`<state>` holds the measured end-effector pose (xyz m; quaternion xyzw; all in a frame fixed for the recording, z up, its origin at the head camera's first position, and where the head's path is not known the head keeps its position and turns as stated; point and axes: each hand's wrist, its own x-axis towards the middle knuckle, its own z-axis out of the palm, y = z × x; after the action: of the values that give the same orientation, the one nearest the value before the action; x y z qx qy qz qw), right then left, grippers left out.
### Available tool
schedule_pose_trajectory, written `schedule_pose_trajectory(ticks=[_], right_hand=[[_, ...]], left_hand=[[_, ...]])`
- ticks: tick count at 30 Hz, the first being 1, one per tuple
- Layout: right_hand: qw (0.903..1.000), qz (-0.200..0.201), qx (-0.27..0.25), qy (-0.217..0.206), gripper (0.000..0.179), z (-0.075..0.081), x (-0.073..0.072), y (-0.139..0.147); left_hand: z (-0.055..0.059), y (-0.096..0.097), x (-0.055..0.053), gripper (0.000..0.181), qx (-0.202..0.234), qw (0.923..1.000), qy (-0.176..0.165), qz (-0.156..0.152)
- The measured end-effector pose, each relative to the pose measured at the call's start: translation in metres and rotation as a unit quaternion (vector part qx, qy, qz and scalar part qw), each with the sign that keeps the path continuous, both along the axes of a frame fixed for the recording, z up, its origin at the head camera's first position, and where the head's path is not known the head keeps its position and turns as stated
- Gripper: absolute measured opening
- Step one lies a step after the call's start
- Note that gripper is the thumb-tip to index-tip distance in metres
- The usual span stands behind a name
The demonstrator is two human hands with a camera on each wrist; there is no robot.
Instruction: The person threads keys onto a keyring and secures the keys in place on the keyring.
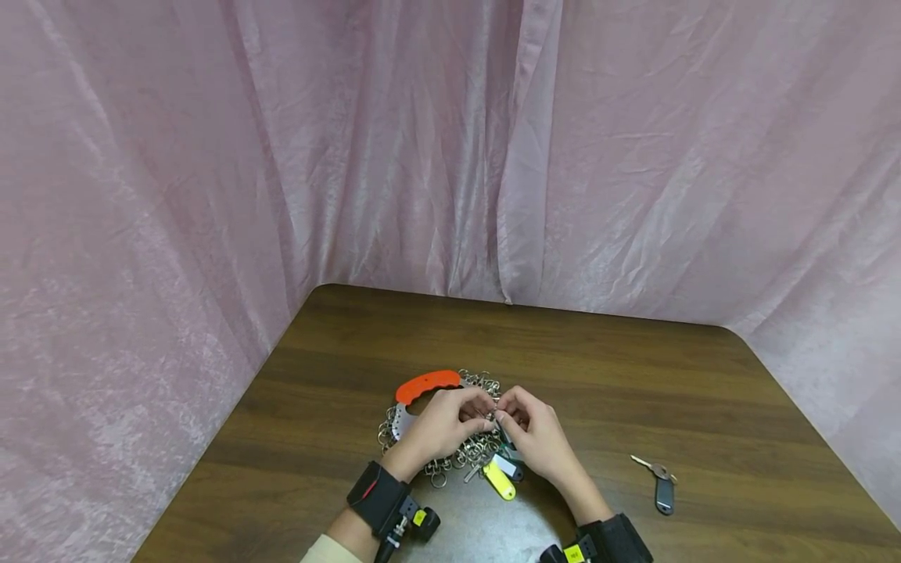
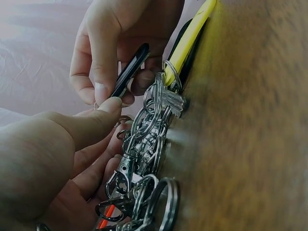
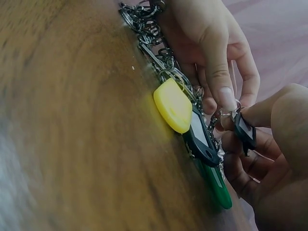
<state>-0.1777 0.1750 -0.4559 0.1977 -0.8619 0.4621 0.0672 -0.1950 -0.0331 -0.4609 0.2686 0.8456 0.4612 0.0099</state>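
Observation:
A large key ring holder with an orange handle (image 1: 428,383) lies on the table, its metal loop hung with many small rings and clasps (image 2: 144,130). At its right side both hands meet. My left hand (image 1: 450,422) pinches a small split ring (image 3: 238,104) between thumb and fingers. A black key tag (image 3: 245,132) with a pale label joins that ring, and my right hand (image 1: 538,430) holds the tag in its fingers. Just below them hang a yellow key tag (image 1: 500,481), another black tag (image 3: 202,142) and a green tag (image 3: 219,192). Fingers hide part of the ring.
To the right on the wooden table (image 1: 739,407) lies a loose key (image 1: 660,471) with a dark grey tag (image 1: 664,496). Pink curtains (image 1: 422,156) hang behind the table's far edge and along both sides.

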Motion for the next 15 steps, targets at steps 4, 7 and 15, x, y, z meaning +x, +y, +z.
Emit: schedule_pose_trajectory(ticks=[4, 7, 15], right_hand=[[1.0000, 0.000, 0.002, 0.006, 0.004, -0.0009, 0.0006, -0.0005], [1.0000, 0.000, 0.004, 0.007, 0.005, -0.0008, 0.0008, -0.0010], [1.0000, -0.002, 0.002, -0.005, 0.006, 0.0005, 0.0003, -0.0011]], left_hand=[[-0.0012, 0.0005, 0.0002, 0.018, -0.005, 0.9999, 0.011, 0.000], [-0.0015, 0.0002, -0.0003, 0.016, -0.005, 0.9998, 0.017, -0.001], [0.0000, 0.0003, -0.0016, 0.023, 0.007, 0.9999, -0.011, 0.000]])
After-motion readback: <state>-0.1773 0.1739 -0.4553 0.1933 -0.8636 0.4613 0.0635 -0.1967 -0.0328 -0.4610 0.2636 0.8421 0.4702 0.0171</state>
